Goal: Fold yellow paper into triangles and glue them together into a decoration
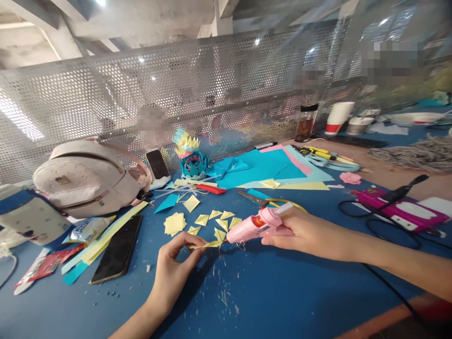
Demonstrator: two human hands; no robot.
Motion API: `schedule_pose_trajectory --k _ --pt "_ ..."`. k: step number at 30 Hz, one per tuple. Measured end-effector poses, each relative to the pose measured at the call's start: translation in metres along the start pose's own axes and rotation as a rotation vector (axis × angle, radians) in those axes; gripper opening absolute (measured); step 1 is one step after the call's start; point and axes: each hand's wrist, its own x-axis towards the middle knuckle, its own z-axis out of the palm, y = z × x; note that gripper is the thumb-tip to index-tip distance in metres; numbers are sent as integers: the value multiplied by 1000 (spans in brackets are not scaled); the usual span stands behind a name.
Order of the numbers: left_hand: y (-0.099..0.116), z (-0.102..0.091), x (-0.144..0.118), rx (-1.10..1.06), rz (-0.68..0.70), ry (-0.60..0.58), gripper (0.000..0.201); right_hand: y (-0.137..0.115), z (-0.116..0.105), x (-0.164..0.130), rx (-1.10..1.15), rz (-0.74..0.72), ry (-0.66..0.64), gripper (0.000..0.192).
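Observation:
My left hand pinches a folded yellow paper strip between thumb and fingers, low over the table. From the right, my right hand grips a pink glue gun, a clear glue stick poking from its rear. Its nozzle is at the strip's right end; whether they touch I cannot tell. Just beyond lie several small folded yellow paper pieces and a stack of yellow paper squares. Scissors with yellow handles lie partly behind the glue gun.
A red box cutter and blue paper sheets lie farther back, near a layered paper model. On the left are a black phone and a pale backpack. A magenta power strip with black cables lies right.

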Motion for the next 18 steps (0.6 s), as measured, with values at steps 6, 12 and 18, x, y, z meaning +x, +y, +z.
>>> schedule_pose_trajectory --k 6,12,18 --pt "1 2 1 -11 6 8 14 3 0 -2 -118 19 40 27" --pt "6 5 2 -27 10 40 15 10 -1 -5 -167 87 217 39" --pt "8 5 1 -34 12 42 14 14 0 -10 -88 150 95 37"
